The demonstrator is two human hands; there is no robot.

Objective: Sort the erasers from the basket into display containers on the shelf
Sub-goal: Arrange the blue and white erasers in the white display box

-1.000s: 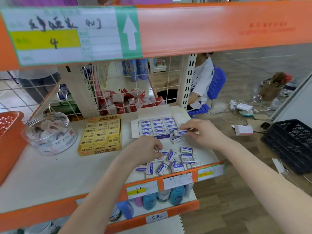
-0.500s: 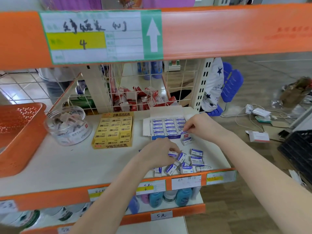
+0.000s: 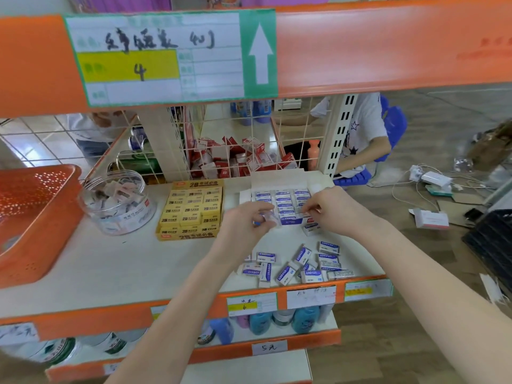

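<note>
1. Left hand has its fingers curled round one blurry eraser, right at the front of the white display box.
2. Right hand has its fingertips bunched at the box's front row. Can't tell if it's actually got anything.
3. Loose erasers sit piled near the shelf edge, with the orange basket way off left.

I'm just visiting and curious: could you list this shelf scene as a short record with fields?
white box: open, rows of erasers inside
left hand: pinches an eraser before white box
right hand: fingertips at box's front row; grip unclear
loose erasers: scattered near shelf front edge
yellow box: left of white box
clear jar: beside orange basket
</note>
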